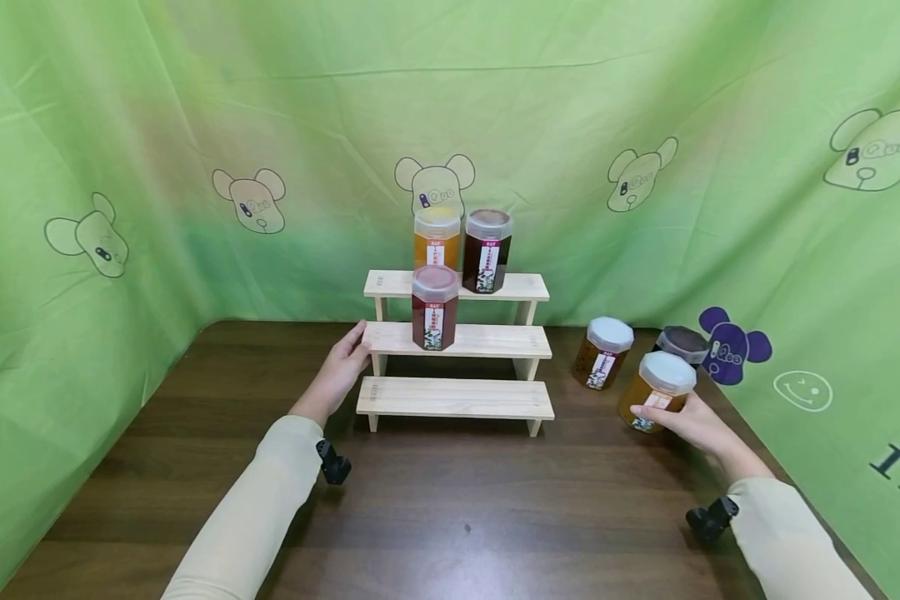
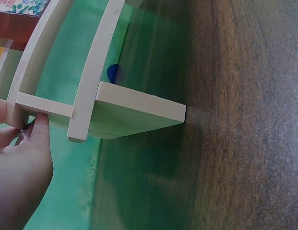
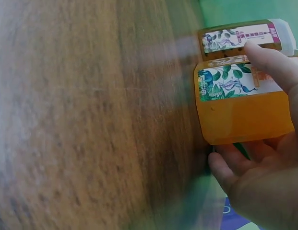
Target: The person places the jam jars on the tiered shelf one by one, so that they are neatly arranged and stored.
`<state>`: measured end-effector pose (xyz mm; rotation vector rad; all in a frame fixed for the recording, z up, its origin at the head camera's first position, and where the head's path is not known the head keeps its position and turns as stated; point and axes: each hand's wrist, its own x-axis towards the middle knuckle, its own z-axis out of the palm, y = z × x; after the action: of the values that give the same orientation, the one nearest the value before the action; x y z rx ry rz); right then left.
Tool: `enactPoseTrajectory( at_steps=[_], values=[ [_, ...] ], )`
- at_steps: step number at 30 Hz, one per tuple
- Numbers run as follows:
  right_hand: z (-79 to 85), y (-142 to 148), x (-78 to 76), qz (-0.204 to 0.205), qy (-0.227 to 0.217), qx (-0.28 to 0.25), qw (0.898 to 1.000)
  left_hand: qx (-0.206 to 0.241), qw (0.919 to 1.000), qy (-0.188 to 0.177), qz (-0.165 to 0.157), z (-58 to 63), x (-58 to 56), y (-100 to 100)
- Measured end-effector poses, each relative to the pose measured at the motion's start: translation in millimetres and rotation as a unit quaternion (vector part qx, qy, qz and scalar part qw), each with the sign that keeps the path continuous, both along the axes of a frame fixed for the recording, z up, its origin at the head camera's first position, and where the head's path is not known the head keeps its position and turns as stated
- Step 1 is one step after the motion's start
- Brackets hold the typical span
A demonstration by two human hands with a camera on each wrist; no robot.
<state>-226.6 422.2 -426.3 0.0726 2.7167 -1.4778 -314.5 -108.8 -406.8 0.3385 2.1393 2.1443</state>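
- The amber jar [image 1: 660,387] is at the right of the bench [image 1: 465,517], in my grip; I can't tell whether its base touches the wood.
- It is roughly upright: long axis near vertical, white lid uppermost, labelled side turned towards me.
- My right hand [image 1: 697,425] is partly closed around it, thumb across the near side by the label, fingers around the far side.
- The brown jar [image 1: 602,354] stands upright just to its left and a little further back, while the dark-lidded jar [image 1: 682,342] is behind it, mostly hidden.
- Well to the left sits the wooden stand [image 1: 453,398], its three steps running left to right, the lowest nearest me.
- My left hand [image 1: 341,360] pinches the left end of its middle step, fingers bent.
- On that same step the red jar [image 1: 434,308] stands upright, label facing me, left of centre.
- The top step carries the yellow jar [image 1: 437,237], partly covered by the red one, and to its right the near-black jar [image 1: 487,252], both upright.
- Behind everything hangs a green cloth [image 1: 450,108] printed with round-eared animal heads.
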Motion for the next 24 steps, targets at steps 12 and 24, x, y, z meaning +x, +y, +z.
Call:
enactPoseTrajectory(
  at_steps=[12,24],
  values=[
    [1.8,0.8,3.2,-0.006,-0.002,0.01,1.0,-0.008,0.9999,-0.003,0.006,-2.7,-2.0,-0.6],
    [4.2,-1.0,5.3,-0.007,-0.006,0.004,1.0,-0.002,1.0,0.001,-0.002,-2.9,-1.6,-0.2]
  ],
)
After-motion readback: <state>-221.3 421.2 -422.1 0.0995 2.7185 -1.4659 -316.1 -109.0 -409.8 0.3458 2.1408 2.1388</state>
